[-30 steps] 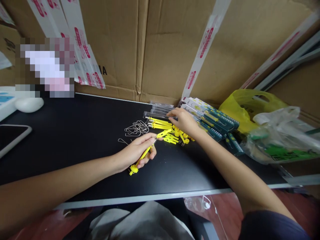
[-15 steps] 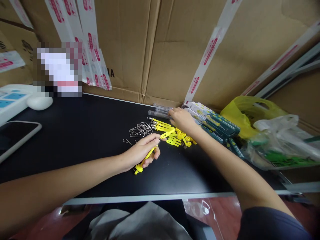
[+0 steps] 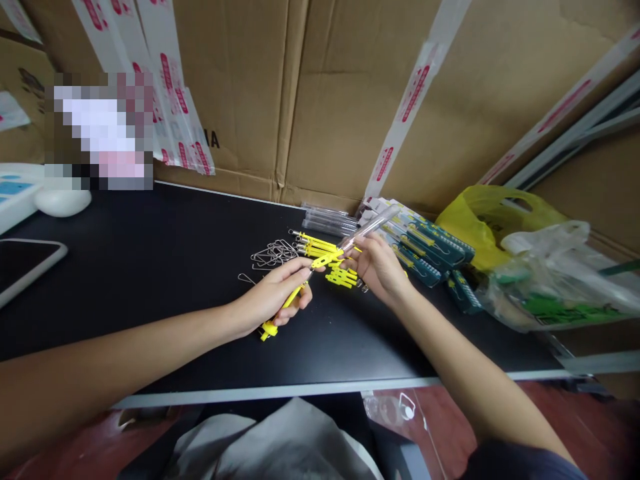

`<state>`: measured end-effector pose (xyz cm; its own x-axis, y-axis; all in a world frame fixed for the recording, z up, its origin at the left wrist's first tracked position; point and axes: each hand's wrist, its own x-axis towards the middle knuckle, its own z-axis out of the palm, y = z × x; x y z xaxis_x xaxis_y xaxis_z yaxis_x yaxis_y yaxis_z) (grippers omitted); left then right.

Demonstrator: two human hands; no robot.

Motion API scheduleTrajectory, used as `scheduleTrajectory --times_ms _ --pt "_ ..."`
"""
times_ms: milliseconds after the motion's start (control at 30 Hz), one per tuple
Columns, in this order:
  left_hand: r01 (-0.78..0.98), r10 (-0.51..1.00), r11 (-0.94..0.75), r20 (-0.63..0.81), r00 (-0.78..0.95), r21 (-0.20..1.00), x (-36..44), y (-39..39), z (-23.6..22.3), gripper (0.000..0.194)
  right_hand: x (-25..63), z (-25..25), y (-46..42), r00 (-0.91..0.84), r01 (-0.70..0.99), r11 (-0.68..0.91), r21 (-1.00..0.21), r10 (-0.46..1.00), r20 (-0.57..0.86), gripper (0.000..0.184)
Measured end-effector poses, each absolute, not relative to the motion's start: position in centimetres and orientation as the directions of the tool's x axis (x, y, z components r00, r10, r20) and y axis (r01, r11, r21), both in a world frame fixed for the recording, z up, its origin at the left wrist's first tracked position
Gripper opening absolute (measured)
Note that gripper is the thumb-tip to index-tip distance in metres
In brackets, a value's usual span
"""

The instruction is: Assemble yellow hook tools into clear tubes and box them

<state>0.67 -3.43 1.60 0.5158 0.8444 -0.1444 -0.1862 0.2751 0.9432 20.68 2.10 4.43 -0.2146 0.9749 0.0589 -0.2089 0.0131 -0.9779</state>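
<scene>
My left hand (image 3: 280,290) is closed around a thin yellow plastic rod with a metal section (image 3: 296,297); a yellow knob shows at its lower end and a flat yellow piece at its upper end. Between the fingers of my right hand (image 3: 384,270) is a clear plastic tube (image 3: 374,224), slanting up to the right. The tube's lower end meets the flat yellow piece; whether it has slipped over it I cannot tell. Just beyond my hands lie bent wire hooks (image 3: 274,254), several yellow rods with metal ends (image 3: 314,245) and small flat yellow pieces (image 3: 341,276).
More clear tubes (image 3: 327,220) lie at the table's back edge, beside green-and-white printed boxes (image 3: 425,241). Plastic bags (image 3: 565,280) fill the right end. A phone (image 3: 30,267) and a white power strip (image 3: 17,190) lie at left. Cardboard boxes (image 3: 240,87) stand behind.
My right hand has picked up a clear tube from the back of the table and brought it toward me, to the yellow piece. My left hand still grips the yellow rod.
</scene>
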Motion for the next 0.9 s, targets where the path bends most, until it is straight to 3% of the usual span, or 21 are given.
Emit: scheduleTrajectory --times_ms 667,900 --pt "-0.185 0.843 0.295 -0.164 0.511 0.937 0.72 -3.39 1.55 0.017 20.77 4.31 1.54 -0.164 -0.185 0.118 -0.976 0.975 0.149 0.026" --pt "-0.213 0.857 0.31 -0.175 0.485 0.927 0.74 -3.33 1.61 0.022 20.86 4.3 1.57 -0.174 -0.163 0.124 -0.979 0.973 0.152 0.027"
